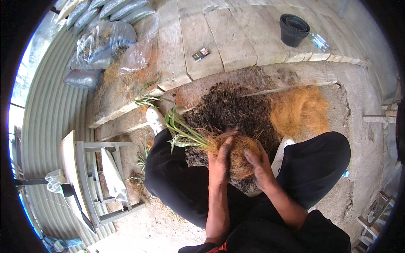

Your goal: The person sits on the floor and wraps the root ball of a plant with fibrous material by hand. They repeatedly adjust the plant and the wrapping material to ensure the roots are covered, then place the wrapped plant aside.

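Observation:
Between my two hands is a root ball wrapped in brown coconut fibre (pixel 242 158). My left hand (pixel 221 155) grips it near the base of the stems, and my right hand (pixel 259 163) presses on its other side. Soil darkens the fingers of both hands. A leafy green plant (pixel 186 136) sticks out of the ball to the left, lying sideways. Under the hands spreads a heap of dark soil (pixel 234 107). A loose pile of orange-brown fibre (pixel 300 110) lies to its right, past my right foot.
Nested black plastic pots (pixel 294 30) and a clear bottle (pixel 320 42) stand and lie on the concrete slabs (pixel 221 34). A small packet (pixel 201 54) lies there too. Filled bags (pixel 107 41) are stacked upper left. A wooden stand (pixel 104 180) is at left, near more plants (pixel 144 156).

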Available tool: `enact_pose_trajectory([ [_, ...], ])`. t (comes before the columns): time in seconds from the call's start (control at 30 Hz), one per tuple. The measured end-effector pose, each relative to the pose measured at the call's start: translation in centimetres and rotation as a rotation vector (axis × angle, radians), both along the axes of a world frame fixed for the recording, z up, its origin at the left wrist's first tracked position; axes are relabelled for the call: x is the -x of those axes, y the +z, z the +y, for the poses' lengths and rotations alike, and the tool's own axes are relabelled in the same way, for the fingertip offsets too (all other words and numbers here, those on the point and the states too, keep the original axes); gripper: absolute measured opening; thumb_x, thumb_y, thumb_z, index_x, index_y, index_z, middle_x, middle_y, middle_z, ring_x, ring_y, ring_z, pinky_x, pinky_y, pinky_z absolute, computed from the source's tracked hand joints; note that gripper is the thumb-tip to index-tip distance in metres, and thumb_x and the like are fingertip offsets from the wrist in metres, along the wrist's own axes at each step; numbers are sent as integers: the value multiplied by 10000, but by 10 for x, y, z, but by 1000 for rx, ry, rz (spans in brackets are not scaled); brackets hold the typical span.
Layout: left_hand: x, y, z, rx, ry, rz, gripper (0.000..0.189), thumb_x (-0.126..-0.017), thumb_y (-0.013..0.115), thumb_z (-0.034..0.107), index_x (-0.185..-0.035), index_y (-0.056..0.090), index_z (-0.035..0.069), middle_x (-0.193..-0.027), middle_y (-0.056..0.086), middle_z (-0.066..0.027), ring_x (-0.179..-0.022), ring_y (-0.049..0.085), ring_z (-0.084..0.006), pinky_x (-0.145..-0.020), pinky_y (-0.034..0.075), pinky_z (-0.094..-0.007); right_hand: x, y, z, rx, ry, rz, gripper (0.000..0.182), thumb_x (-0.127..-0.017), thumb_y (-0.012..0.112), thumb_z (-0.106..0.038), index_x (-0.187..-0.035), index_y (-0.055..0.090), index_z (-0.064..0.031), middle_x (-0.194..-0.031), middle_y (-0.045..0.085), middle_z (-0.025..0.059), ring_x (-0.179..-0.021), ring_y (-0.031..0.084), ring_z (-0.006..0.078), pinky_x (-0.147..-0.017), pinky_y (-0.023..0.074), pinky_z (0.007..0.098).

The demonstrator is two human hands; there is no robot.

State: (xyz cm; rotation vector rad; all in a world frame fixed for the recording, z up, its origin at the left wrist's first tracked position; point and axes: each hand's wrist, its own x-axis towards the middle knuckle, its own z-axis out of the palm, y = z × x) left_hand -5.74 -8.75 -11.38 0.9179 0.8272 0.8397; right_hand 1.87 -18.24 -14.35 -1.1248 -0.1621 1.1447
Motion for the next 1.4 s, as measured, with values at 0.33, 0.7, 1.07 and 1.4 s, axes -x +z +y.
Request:
enact_pose_trajectory([
  [0.33, 3, -7, 7, 30, -241, -217, 286, -791, 651, 173, -964, 641, -54, -1146, 617, -222, -1124, 566, -305, -994, 411, -405, -17, 4, -3, -120, 100, 624, 418, -951, 505, -307, -1285, 468, -57, -1193, 583, 84, -1066, 592, 188, -915, 496, 353],
  [0.7, 9, 5, 9, -75, -427, -127, 305, -768, 686, 200, -906, 671, -71, -1077, 659, -209, -1042, 617, -310, -955, 449, -411, -20, -5, -16, -347, 232, 831, 471, -977, 396, -411, -1304, 472, -81, -1236, 569, 116, -1101, 581, 243, -943, 492, 414],
  [1.07, 16, -1, 3, 166, -246, -285, 243, -835, 599, 220, -849, 604, -23, -873, 644, -164, -847, 623, -284, -859, 488, -410, -18, -1, -18, -368, 443, 898, 660, -930, 345, -601, -1349, 409, -95, -1245, 552, 154, -1052, 606, 308, -777, 552, 527],
  [1.4, 24, -20, 13, 511, 169, -288, 278, -885, 574, 262, -1001, 601, 11, -914, 647, -123, -849, 637, -259, -791, 538, -381, -31, 14, -5, -145, 73, -851, 862, -793, 590, -627, -1391, 340, -59, -1413, 347, 171, -1298, 345, 329, -1073, 267, 498],
])
